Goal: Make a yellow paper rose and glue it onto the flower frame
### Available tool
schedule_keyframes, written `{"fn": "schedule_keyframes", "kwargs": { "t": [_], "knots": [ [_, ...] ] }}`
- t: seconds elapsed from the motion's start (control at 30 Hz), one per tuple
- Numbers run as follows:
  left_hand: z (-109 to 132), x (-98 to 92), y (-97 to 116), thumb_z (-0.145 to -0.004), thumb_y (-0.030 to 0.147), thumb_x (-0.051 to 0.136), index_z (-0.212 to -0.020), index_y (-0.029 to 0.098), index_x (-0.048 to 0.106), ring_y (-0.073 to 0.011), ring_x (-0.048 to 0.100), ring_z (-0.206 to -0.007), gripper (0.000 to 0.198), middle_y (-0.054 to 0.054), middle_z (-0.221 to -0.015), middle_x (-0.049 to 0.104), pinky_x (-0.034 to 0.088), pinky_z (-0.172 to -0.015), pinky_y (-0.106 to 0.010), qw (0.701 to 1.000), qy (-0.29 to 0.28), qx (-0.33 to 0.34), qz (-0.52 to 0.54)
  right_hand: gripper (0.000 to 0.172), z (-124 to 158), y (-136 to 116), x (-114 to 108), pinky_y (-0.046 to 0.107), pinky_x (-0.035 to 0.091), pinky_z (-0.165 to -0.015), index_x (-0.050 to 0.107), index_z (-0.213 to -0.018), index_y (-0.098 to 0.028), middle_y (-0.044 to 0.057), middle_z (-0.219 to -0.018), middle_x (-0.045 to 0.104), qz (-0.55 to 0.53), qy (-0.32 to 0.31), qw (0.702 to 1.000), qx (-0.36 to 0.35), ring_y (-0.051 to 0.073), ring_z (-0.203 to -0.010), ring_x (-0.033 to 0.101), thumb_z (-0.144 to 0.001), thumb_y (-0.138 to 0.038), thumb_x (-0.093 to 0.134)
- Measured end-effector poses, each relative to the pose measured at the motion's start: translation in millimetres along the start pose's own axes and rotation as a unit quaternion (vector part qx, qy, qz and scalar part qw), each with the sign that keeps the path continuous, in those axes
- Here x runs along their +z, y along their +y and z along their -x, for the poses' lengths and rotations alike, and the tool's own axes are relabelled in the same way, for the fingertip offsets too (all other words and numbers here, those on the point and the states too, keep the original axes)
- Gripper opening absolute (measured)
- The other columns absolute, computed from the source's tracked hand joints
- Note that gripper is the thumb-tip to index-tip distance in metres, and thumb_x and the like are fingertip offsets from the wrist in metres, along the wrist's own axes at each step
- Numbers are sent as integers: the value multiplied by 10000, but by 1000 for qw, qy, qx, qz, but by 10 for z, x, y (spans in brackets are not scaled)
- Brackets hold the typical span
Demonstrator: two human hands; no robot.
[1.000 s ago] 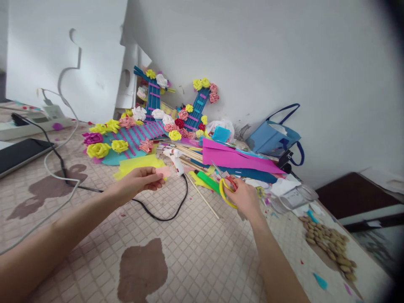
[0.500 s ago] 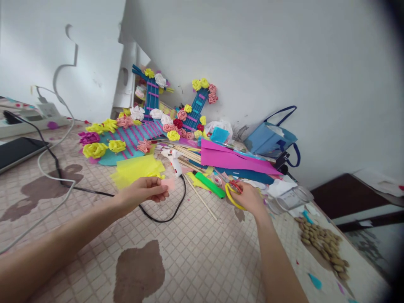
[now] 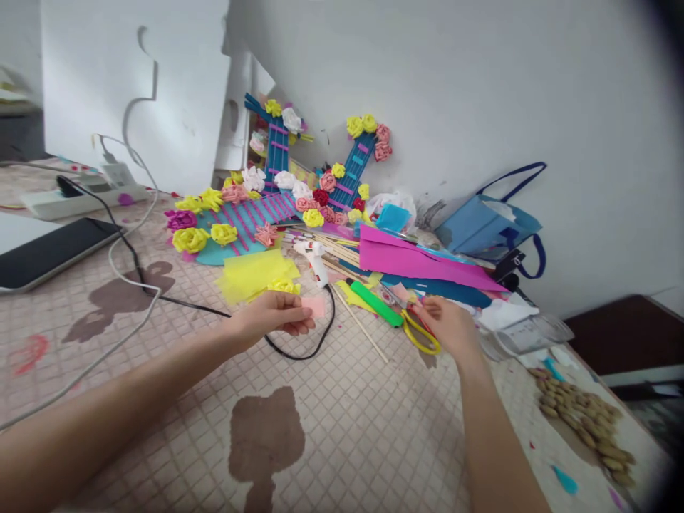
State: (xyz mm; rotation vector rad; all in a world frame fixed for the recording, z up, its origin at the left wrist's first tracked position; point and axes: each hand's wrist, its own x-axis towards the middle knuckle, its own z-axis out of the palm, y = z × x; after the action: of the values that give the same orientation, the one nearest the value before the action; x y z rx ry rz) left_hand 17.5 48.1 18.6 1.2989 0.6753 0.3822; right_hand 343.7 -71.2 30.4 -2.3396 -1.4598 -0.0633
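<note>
My left hand (image 3: pixel 275 313) is closed, pinching a small pale pink paper piece (image 3: pixel 314 307) between thumb and fingers above the table. My right hand (image 3: pixel 452 326) has its fingers bent together right at the scissors (image 3: pixel 422 340), which have yellow and red handles and lie on the table. What its fingertips hold, if anything, is too small to make out. Left of the scissors lies a bright green tube-like stick (image 3: pixel 375 303). A white hot glue gun (image 3: pixel 314 262) lies between the hands, its black cord looping past my left hand. Yellow crepe paper sheets (image 3: pixel 256 274) lie behind that hand.
Stick-and-paper constructions with paper flowers (image 3: pixel 240 221) stand at the back. Magenta paper (image 3: pixel 422 258), wooden sticks (image 3: pixel 363 324) and a blue bag (image 3: pixel 491 224) lie toward the back right. Peanuts (image 3: pixel 582 420) are heaped at right. A tablet-like device (image 3: pixel 58 249) and cables lie left.
The view has turned so that everything sits further right or left in frame. My right hand has shifted slightly right against the scissors, its fingers drawn together. My left hand still holds the pink paper.
</note>
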Motion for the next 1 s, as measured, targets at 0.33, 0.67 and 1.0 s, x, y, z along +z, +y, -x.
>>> {"fn": "schedule_keyframes", "kwargs": {
  "t": [0.33, 0.67, 1.0],
  "knots": [
    [77, 184, -68, -737, 399, 679, -765, 106, 686, -95, 597, -599, 295, -50, -698, 698, 468, -594, -193, 997, -59, -26, -38, 264, 534, -1160, 440, 182, 290, -356, 550, -843, -182, -65, -515, 502, -509, -311, 800, -71, 68, -395, 441, -785, -436, 593],
    [19, 95, -30, -793, 363, 620, -803, 126, 685, -138, 636, -648, 246, -84, -835, 720, 510, -619, -247, 996, -2, 24, -88, 180, 452, -963, 394, 238, 358, -510, 589, -838, -193, -24, -631, 531, -321, -108, 936, -89, 110, -536, 463, -799, -368, 568],
    [160, 204, -147, -891, 242, 480, -1044, 209, 652, -218, 603, -939, 233, -83, -1019, 672, 427, -861, -351, 842, 11, 330, -427, 272, 690, -1200, 476, 168, 206, -327, 535, -761, -182, -56, -584, 534, -598, -378, 706, 38, 32, -368, 359, -776, -437, 630]
  ]
}}
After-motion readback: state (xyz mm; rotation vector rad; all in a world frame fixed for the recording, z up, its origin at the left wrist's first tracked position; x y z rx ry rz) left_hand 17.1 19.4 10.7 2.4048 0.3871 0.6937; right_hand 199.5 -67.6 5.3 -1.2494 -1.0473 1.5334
